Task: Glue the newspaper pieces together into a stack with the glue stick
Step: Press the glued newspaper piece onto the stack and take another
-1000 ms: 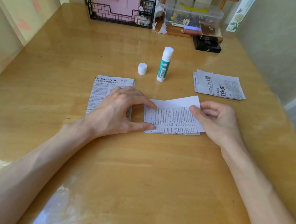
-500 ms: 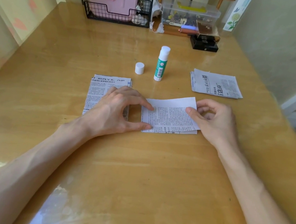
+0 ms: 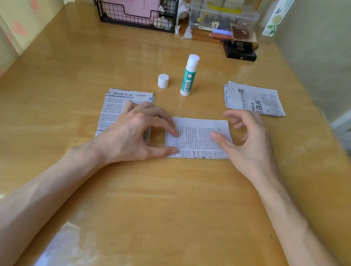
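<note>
— Where do we find the glue stick (image 3: 189, 75)?

— It stands upright on the table (image 3: 158, 210), and neither of our hands touches it. Its white cap (image 3: 163, 81) stands just to the left of the glue stick, apart from it.

— And the paper we are working on?

— The middle newspaper piece (image 3: 196, 136) lies flat, nearer to us than the glue stick and almost straight in front of it. Along its near edge we see a strip of another printed sheet beneath it.

— What is our left hand doing?

— Our left hand (image 3: 138, 132) is nearer than the glue stick and to its left, arched, with the fingers apart. The index tip and the thumb tip press down on the left edge of the middle newspaper piece, and nothing is pinched. The palm covers part of the left newspaper piece (image 3: 119, 108), which lies flat, also nearer than the glue stick and to its left.

— And our right?

— Our right hand (image 3: 250, 144) is nearer than the glue stick and to its right, spread loosely. Its thumb tip lies on the right part of the middle newspaper piece. The other fingers are lightly curled, raised off the paper, and hold nothing.

— Anything else?

— A pile of newspaper pieces (image 3: 254, 99) lies to the right of the glue stick. Beyond the glue stick we see a wire basket (image 3: 136, 20) and a clear box (image 3: 224, 14).
</note>
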